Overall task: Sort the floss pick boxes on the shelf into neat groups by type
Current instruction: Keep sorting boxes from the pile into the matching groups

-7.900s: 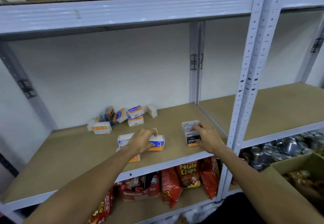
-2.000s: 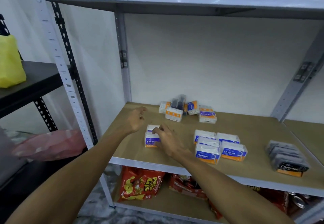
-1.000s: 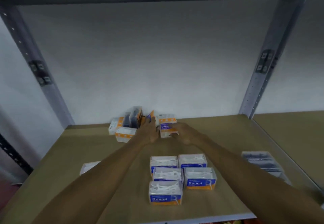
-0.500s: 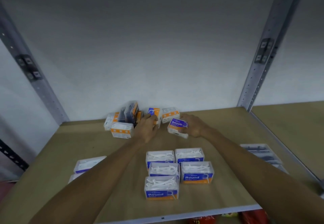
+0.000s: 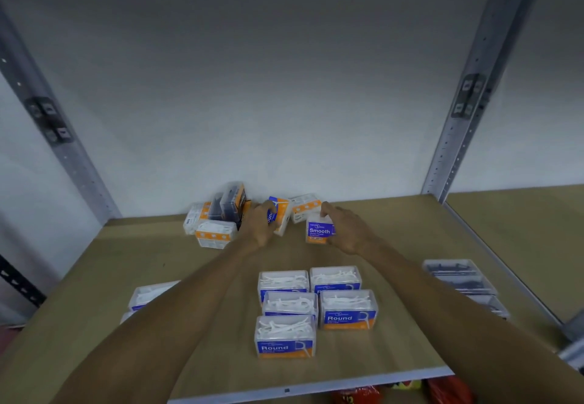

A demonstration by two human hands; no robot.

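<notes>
Behind the left hand (image 5: 260, 226), a half-hidden box (image 5: 283, 214), perhaps Round.

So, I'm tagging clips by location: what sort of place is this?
Likely a stockroom or shop storage: a metal rack upright and board shelf, many identical floss boxes grouped in rows, and snack bags on the level below. The left hand and right hand each hold one.

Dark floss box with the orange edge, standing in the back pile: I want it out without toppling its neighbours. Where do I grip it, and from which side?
Probably from above, fingers pinching the upper part of the dark box. It stands on end, taller than the white boxes crowding its front and left, so its top looks freest.
</notes>
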